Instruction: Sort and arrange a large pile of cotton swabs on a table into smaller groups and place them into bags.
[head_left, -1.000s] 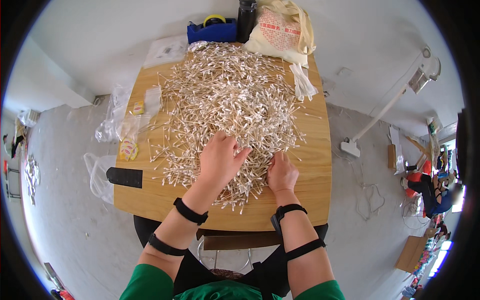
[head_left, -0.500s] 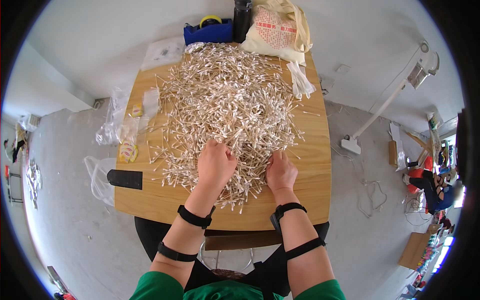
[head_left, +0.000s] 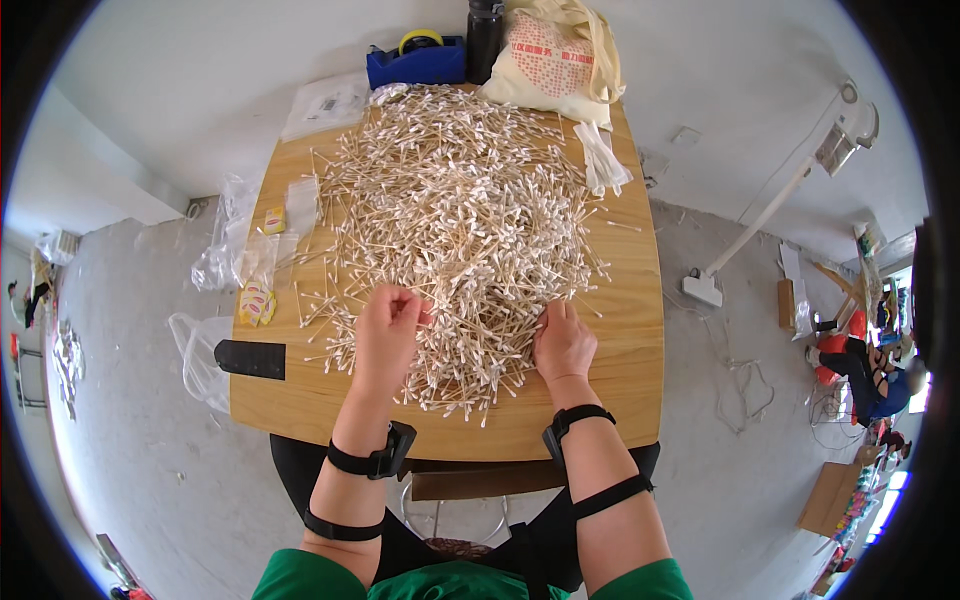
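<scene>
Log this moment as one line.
left hand: at cotton swabs, left side; right hand: at swabs, right side; grip contents: unclear; surface: wooden table

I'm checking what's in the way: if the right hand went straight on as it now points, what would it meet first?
The right hand would likely meet the swabs first; depth is unclear, so it may already touch some.

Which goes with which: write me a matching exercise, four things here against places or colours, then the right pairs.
1. Left hand
2. Tape dispenser
3. Right hand
4. Cloth bag

A. Cream with red print
B. At the near right side of the cotton swabs
C. Blue
D. At the near left side of the cotton swabs

Pairs: 1-D, 2-C, 3-B, 4-A
</scene>
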